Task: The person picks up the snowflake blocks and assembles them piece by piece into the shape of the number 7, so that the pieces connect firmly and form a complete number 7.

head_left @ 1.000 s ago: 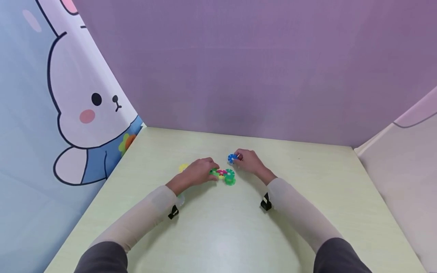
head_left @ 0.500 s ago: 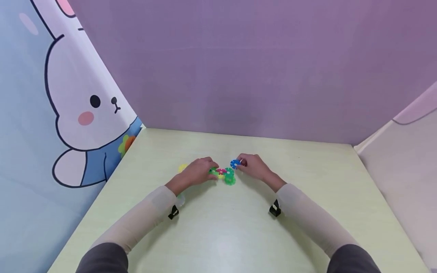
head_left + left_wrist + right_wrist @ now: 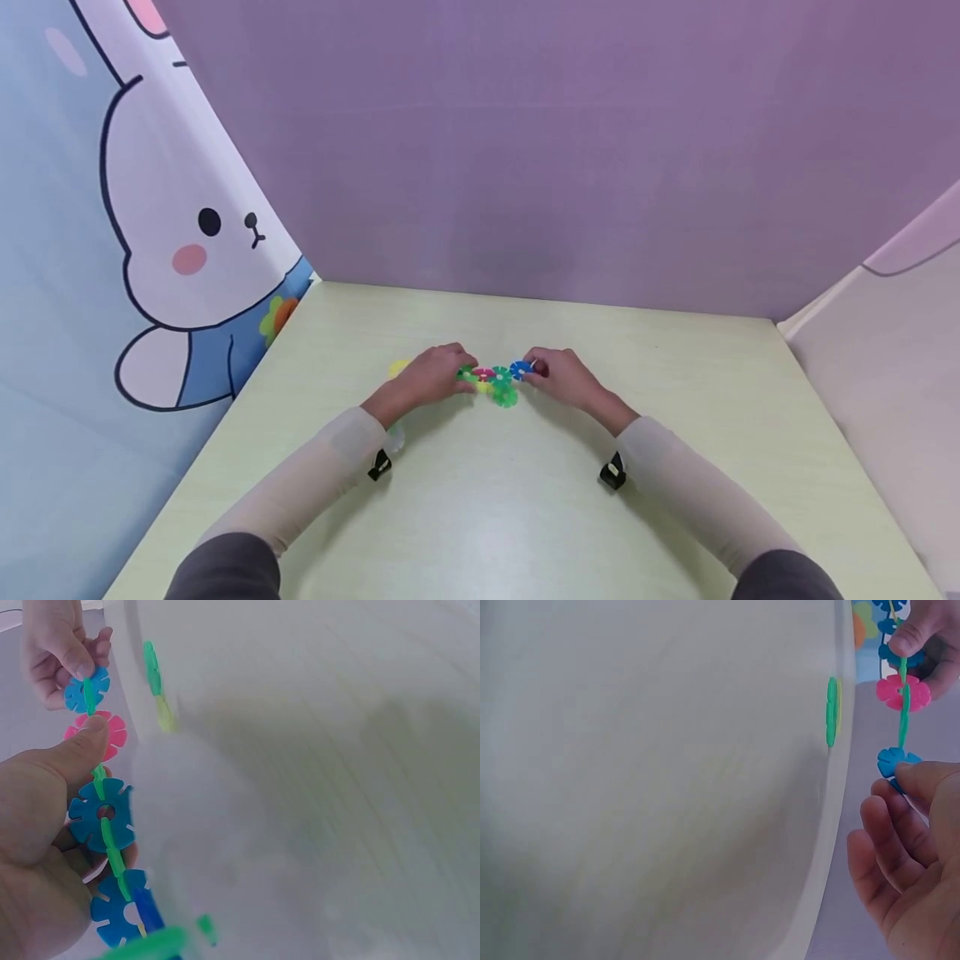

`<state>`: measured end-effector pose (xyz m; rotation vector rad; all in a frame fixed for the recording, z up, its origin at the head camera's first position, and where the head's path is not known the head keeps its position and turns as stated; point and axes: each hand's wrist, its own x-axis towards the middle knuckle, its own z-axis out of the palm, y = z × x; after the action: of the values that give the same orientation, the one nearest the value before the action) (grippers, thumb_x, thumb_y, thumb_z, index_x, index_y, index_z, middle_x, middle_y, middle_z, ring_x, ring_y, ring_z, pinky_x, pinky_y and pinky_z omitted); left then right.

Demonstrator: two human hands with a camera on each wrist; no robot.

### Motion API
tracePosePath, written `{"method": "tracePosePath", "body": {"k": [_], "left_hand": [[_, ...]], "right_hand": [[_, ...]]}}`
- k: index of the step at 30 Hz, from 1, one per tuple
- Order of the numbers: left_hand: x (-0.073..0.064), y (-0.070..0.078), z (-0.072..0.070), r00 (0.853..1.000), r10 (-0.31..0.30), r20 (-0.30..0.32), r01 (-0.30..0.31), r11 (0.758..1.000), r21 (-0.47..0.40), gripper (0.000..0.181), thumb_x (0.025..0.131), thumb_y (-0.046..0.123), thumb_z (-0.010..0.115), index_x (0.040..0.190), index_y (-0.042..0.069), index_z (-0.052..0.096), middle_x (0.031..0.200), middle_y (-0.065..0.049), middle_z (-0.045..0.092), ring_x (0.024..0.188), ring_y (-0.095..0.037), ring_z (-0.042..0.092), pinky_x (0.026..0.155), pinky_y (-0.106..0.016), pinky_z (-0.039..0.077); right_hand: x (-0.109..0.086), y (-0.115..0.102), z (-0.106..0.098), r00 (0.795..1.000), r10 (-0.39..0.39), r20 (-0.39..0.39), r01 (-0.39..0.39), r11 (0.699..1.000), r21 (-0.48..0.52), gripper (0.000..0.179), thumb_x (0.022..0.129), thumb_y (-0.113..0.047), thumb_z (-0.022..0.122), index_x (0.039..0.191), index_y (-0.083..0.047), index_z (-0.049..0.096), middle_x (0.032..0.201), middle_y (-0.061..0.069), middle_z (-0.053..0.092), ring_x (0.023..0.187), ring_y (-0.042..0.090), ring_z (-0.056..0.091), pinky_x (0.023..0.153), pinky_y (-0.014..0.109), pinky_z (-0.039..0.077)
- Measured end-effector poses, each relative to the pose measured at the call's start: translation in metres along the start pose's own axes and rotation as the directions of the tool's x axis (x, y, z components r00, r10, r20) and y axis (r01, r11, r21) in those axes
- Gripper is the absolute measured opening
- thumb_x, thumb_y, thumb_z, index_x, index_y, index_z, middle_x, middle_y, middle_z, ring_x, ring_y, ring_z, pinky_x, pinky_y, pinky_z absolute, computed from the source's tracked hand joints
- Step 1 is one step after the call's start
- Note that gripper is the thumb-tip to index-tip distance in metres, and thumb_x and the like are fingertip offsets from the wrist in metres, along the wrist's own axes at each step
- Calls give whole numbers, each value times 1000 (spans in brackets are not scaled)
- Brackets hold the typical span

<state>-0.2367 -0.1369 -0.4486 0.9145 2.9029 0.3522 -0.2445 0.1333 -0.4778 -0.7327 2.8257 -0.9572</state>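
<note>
My left hand (image 3: 429,377) grips a chain of slotted plastic snowflake discs, its thumb near the pink disc (image 3: 115,733). Blue discs (image 3: 103,814) and edge-on green discs (image 3: 112,847) alternate along the chain under the palm. At the far end, my right hand (image 3: 564,377) pinches a blue disc (image 3: 519,370) between thumb and fingers. That blue disc meets the green disc (image 3: 904,716) beyond the pink one; how deep the slots sit together I cannot tell. Part of the chain is hidden behind the left hand in the head view.
On the pale table (image 3: 510,508) below the chain lie a light green disc (image 3: 506,397) and a yellow disc (image 3: 483,388). Another yellow piece (image 3: 397,367) shows behind the left wrist, and a clear disc (image 3: 397,439) is partly covered by the left sleeve. A purple backdrop (image 3: 525,167) stands behind.
My right hand has come down and slightly right, bringing its blue disc from above the chain to the green disc at its end. The left hand has stayed nearly still.
</note>
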Motion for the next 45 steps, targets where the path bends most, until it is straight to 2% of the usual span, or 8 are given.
{"method": "tracePosePath", "body": {"k": [10,17,26,36,45], "left_hand": [[4,-1,2,1000,3,-11,-3,1000,14,47,90,36,78,128,10,70,123,-9,70,111,-23,66,102,-39,56],[6,1,3,1000,16,-22,-16,1000,-8,46,91,35,78,128,10,70,123,-9,70,112,-23,66,102,-40,55],[6,4,2,1000,8,-23,-9,999,-31,47,91,34,78,129,9,69,123,-9,70,112,-23,66,102,-39,56],[9,6,0,1000,-7,-7,6,998,-58,48,92,33,76,133,8,67,123,-10,68,113,-24,64,102,-37,56],[13,6,-7,1000,-12,-23,12,1000,-11,48,93,32,75,134,7,66,125,-13,67,115,-27,64,102,-39,56]], "right_hand": [[-9,5,-1,1000,-27,-13,27,999,-30,13,97,-19,71,109,-14,71,78,-3,65,64,10,50,56,21,43],[-11,4,0,999,-36,-17,35,998,-44,15,97,-22,71,110,-15,71,79,-4,66,64,10,50,57,21,43],[-8,4,0,998,-49,-25,48,998,-47,14,97,-22,71,109,-15,73,76,-5,64,63,9,49,55,20,42],[-1,-1,-6,994,-100,-45,98,994,-49,14,96,-17,72,108,-11,76,75,-3,65,63,9,49,55,19,43],[9,-5,-10,987,-142,-78,139,989,-44,12,95,-14,73,105,-9,77,74,-2,66,61,8,47,54,19,40]]}}
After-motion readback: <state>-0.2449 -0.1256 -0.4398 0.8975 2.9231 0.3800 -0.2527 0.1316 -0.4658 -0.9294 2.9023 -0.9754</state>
